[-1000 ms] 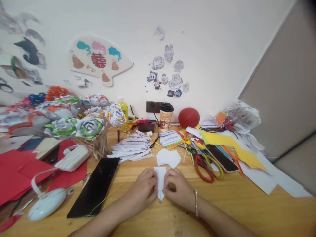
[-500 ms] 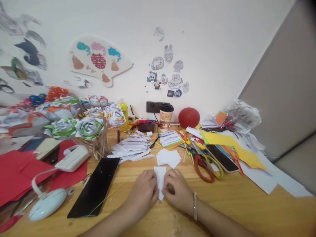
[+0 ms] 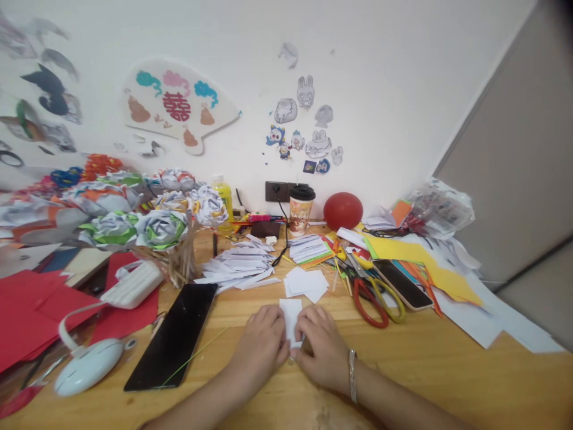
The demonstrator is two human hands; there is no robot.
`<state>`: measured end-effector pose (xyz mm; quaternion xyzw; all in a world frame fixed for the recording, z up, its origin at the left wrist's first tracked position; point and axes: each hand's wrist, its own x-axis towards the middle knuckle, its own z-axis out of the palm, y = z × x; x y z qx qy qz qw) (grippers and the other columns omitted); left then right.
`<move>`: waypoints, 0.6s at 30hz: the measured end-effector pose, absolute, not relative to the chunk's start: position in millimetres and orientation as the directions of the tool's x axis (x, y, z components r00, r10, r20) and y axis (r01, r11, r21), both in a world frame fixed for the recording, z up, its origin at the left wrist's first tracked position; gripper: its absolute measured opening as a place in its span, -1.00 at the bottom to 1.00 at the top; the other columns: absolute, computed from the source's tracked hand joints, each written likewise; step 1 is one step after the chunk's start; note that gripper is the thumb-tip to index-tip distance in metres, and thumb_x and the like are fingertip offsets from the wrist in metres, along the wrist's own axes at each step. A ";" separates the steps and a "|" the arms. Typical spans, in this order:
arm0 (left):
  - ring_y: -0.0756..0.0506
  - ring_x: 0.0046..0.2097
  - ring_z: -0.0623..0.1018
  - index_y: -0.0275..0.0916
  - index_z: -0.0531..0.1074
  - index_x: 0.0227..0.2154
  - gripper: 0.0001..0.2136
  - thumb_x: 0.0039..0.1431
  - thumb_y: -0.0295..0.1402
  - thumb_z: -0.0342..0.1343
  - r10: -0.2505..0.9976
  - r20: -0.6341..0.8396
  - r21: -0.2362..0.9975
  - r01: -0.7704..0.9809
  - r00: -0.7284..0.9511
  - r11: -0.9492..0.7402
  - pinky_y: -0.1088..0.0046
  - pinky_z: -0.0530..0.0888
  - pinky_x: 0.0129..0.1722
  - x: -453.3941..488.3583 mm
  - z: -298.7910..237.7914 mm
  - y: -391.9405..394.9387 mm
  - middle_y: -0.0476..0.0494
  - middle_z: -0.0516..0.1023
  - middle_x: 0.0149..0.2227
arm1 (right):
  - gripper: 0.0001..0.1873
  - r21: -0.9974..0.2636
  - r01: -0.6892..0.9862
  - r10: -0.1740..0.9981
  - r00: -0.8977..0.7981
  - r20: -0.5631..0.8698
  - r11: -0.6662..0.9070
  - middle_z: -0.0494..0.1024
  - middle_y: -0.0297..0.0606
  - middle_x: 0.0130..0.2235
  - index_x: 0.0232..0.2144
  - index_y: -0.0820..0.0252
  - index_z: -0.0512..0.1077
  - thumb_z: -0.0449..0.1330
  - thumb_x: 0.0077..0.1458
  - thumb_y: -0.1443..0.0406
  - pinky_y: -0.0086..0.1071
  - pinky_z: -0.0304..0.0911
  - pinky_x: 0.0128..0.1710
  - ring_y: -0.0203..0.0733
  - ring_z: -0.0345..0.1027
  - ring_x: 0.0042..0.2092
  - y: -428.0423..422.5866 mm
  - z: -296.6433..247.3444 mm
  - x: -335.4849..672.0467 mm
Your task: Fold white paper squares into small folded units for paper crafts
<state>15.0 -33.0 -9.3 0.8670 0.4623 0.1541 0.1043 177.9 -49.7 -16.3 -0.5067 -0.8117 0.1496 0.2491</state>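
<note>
A small white slip of paper [image 3: 290,319] lies upright in view on the wooden table between both hands. My left hand [image 3: 264,337] grips its left edge, fingers curled and thumb near the lower end. On the opposite side my right hand [image 3: 320,343], with a bracelet at the wrist, pinches the paper's lower right part. The slip's bottom end looks straight across, partly hidden by the fingers. Just beyond it rests a small pile of white paper squares [image 3: 307,283]. Farther back lies a heap of folded white paper strips [image 3: 239,263].
Left stand a black tablet [image 3: 172,337], a white mouse-shaped device [image 3: 89,365], red paper [image 3: 31,316] and paper flowers [image 3: 161,228]. Right lie scissors [image 3: 370,304], a phone [image 3: 401,283] and yellow paper [image 3: 414,254]. A lidded cup [image 3: 301,212] and red balloon [image 3: 343,211] stand behind.
The paper's lower end was pointed and now appears folded up to a straight edge. My right thumb has moved slightly left and down towards my left thumb.
</note>
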 end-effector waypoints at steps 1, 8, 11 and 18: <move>-0.16 -0.16 0.31 -0.25 0.33 -0.46 -0.95 0.00 -0.51 0.04 0.833 0.170 0.325 0.768 0.526 -0.552 0.28 0.29 -0.17 14.9 -9.0 -33.0 -0.13 0.35 -0.25 | -0.77 -0.499 0.747 0.898 -0.362 0.250 0.440 0.28 -0.36 -0.29 -0.45 0.16 0.24 0.24 -0.18 0.37 -0.32 0.03 -0.20 -0.18 0.12 -0.20 -50.0 -16.0 177.9; -0.16 -0.18 0.31 -0.25 0.33 -0.46 -0.94 0.01 -0.52 0.04 0.814 0.188 0.306 0.755 0.550 -0.581 0.30 0.28 -0.20 14.6 -11.8 -30.7 -0.12 0.34 -0.27 | -0.69 -0.563 0.703 0.900 -0.329 0.285 0.435 0.29 -0.35 -0.28 -0.40 0.15 0.28 0.31 -0.22 0.32 -0.32 0.04 -0.20 -0.16 0.14 -0.20 -49.2 -17.6 179.0; -0.16 -0.18 0.31 -0.26 0.34 -0.43 -0.94 0.03 -0.53 0.03 0.808 0.205 0.295 0.752 0.553 -0.589 0.30 0.28 -0.20 14.8 -13.6 -30.2 -0.13 0.34 -0.27 | -0.81 -0.582 0.701 0.910 -0.294 0.291 0.412 0.31 -0.34 -0.29 -0.41 0.16 0.28 0.20 -0.10 0.44 -0.33 0.04 -0.20 -0.18 0.15 -0.19 -47.5 -19.9 179.0; -0.16 -0.18 0.29 -0.24 0.30 -0.44 -0.94 0.10 -0.38 0.03 0.801 0.180 0.369 0.715 0.571 -0.593 0.27 0.25 -0.19 13.3 -4.4 -35.5 -0.11 0.31 -0.26 | -0.78 -0.567 0.730 0.922 -0.257 0.289 0.382 0.32 -0.34 -0.28 -0.41 0.16 0.29 0.22 -0.14 0.46 -0.33 0.03 -0.20 -0.18 0.14 -0.18 -49.3 -21.5 176.4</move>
